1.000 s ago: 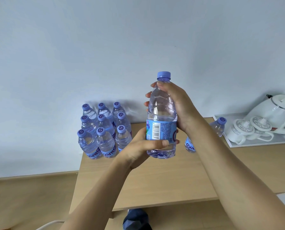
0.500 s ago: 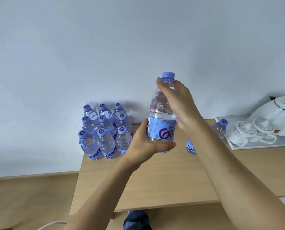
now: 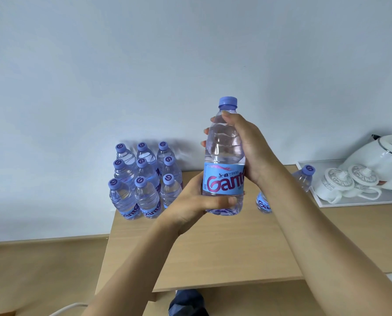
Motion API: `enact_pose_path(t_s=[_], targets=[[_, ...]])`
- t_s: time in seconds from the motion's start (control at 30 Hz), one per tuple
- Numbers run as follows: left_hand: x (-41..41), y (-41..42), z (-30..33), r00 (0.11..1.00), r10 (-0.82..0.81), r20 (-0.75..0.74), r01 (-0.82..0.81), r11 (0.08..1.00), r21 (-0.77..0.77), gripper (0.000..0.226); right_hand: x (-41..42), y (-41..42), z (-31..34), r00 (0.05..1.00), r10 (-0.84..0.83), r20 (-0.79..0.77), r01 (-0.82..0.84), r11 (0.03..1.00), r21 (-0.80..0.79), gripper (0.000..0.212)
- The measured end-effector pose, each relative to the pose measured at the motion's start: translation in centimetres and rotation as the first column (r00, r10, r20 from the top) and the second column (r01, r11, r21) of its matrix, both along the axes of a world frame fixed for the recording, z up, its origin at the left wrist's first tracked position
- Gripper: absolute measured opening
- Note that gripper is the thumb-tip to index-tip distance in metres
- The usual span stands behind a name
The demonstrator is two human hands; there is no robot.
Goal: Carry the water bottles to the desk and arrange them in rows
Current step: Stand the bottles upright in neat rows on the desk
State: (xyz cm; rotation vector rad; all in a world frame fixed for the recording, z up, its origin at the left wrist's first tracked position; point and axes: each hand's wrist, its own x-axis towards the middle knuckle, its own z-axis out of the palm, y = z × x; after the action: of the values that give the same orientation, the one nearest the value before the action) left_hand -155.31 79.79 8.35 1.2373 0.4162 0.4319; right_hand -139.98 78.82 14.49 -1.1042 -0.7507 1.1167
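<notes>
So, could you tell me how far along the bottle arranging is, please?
Done: nine bottles stand in three rows of three at the desk's back left corner. In hand: one bottle, upright, left hand at its base, right hand round its shoulder. Left: placing it, plus the stray bottle beside the white tray.

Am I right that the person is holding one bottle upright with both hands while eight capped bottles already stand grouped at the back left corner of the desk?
Not quite: the head view shows nine capped bottles in that group, three rows of three, not eight. The rest holds: the left hand and right hand hold one bottle upright above the desk.
</notes>
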Motion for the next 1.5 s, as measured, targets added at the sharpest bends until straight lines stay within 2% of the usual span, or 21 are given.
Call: enact_pose_path(t_s=[0.2,0.27,0.57,0.7,0.83,1.03,1.1,1.27,1.4,1.5], targets=[[0.1,-0.6,0.2,0.979,0.189,-0.074,-0.179,0.976,0.123,0.054,-1.3,0.2,0.3,0.968,-0.213,0.135,0.214,0.977,0.006,0.022],[0.1,-0.7,0.1,0.972,0.223,-0.079,-0.211,0.967,0.141,0.054,-1.6,0.3,0.3,0.955,-0.227,0.191,0.228,0.974,0.017,0.026],[-1.0,-0.6,0.0,0.969,0.232,-0.084,-0.216,0.962,0.167,0.051,-0.5,0.5,0.4,0.99,-0.03,0.14,0.032,0.999,-0.018,0.034],[-1.3,-0.8,-0.2,0.968,0.232,-0.093,-0.215,0.964,0.158,0.054,-0.6,0.7,-0.2,0.996,-0.005,0.085,0.007,1.0,-0.012,0.023],[-1.6,-1.2,-0.5,0.964,0.246,-0.101,-0.227,0.96,0.165,0.054,-1.1,0.6,-0.6,0.99,-0.048,0.132,0.049,0.999,-0.006,0.014],[-2.7,-2.1,-1.2,0.933,0.341,-0.112,-0.316,0.929,0.192,0.052,-3.5,-0.3,-1.0,0.975,-0.083,0.205,0.089,0.996,-0.018,0.034],[-3.4,-2.7,-1.3,0.923,0.368,-0.112,-0.343,0.919,0.195,0.05,-4.5,-0.7,-1.1,0.97,-0.067,0.232,0.079,0.996,-0.04,0.034],[-6.5,-3.9,-1.9,0.892,0.432,-0.133,-0.406,0.895,0.185,0.049,-7.0,-1.5,-1.7,0.965,0.034,0.261,-0.012,0.996,-0.088,0.028],[-9.4,-4.5,-2.5,0.87,0.46,-0.176,-0.432,0.885,0.177,0.059,-9.4,-1.5,-2.4,0.952,0.143,0.272,-0.113,0.986,-0.123,0.039],[-11.6,-4.2,-3.0,0.847,0.489,-0.208,-0.446,0.867,0.222,0.06,-11.2,-1.1,-3.5,0.937,0.2,0.285,-0.161,0.975,-0.154,0.036]])
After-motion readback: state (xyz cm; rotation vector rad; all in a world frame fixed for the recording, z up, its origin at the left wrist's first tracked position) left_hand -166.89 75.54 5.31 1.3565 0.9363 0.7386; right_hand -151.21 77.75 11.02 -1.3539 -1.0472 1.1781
